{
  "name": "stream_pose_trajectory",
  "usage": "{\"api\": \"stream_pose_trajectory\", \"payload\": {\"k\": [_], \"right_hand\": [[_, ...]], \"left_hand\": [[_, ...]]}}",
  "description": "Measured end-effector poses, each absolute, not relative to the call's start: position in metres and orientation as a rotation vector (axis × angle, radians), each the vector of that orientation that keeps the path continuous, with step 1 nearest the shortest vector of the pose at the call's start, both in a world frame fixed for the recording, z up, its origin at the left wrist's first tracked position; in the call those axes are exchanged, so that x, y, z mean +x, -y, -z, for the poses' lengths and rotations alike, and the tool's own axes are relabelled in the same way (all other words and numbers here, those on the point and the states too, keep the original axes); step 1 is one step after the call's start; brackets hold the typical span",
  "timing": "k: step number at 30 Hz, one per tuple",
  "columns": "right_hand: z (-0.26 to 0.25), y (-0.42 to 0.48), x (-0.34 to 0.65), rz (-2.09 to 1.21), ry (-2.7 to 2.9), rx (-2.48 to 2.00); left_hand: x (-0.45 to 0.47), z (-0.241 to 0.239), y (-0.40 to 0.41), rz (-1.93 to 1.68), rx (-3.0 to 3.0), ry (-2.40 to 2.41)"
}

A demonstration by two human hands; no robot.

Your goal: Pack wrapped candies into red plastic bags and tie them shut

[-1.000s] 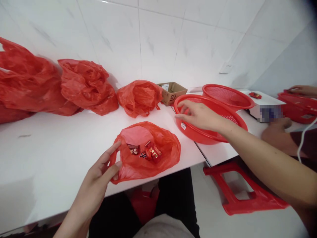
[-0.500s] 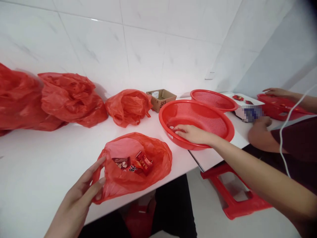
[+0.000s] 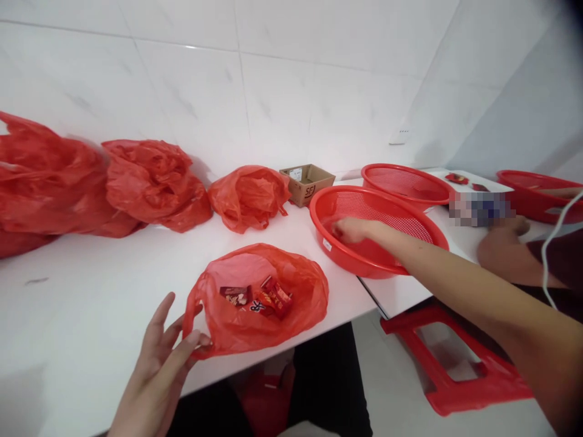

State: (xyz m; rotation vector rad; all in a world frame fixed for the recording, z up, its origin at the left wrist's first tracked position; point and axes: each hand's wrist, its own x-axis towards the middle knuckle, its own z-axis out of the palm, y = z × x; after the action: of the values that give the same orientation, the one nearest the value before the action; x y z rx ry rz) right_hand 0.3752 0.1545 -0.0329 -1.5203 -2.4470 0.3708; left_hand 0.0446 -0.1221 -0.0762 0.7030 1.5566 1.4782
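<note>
My left hand (image 3: 170, 352) holds the handle side of a thin red plastic bag (image 3: 273, 340), its thumb and a finger around the edge and its index finger raised. Several small wrapped snacks (image 3: 277, 297) lie inside the bag, in dark red and bright red wrappers. To the right, my right hand (image 3: 353, 230) reaches down into a red plastic basket (image 3: 380, 270) with perforated walls. The fingers of that hand are curled near the basket's bottom. Whatever they hold, if anything, is hidden.
Filled red bags (image 3: 155, 182) stand along the wall at left, with a smaller red bag (image 3: 250, 197) and a cardboard box (image 3: 310, 185) beside them. Behind is another red basket (image 3: 405, 182). At right, a co-worker's arm (image 3: 501, 255) rests near the table; a red stool (image 3: 437, 388) stands below.
My right hand has gone deeper into the basket and its fingers have curled. My left index finger has lifted off the bag. The view has shifted a little left.
</note>
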Motion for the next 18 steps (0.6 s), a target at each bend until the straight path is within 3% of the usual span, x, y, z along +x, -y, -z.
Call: {"api": "stream_pose_trajectory", "payload": {"k": [5, 9, 11, 14, 18], "right_hand": [[-0.014, -0.108, 0.341, -0.715, 2.200, -1.158], [-0.004, -0.043, 0.286, -0.951, 2.394, -0.830], [0.015, -0.025, 0.266, -0.801, 2.616, -0.820], [0.039, -0.021, 0.255, -0.308, 3.005, -0.978], [0.043, -0.029, 0.254, 0.119, 3.246, -1.228]], "left_hand": [[0.045, 0.086, 0.130, -1.426, 0.612, -1.474], [0.047, 0.087, 0.129, -1.433, 0.619, -1.359], [0.046, 0.080, 0.127, -1.457, 0.644, -1.304], [0.036, 0.062, 0.122, -1.497, 0.649, -1.299], [0.017, 0.034, 0.111, -1.618, 0.671, -1.332]]}}
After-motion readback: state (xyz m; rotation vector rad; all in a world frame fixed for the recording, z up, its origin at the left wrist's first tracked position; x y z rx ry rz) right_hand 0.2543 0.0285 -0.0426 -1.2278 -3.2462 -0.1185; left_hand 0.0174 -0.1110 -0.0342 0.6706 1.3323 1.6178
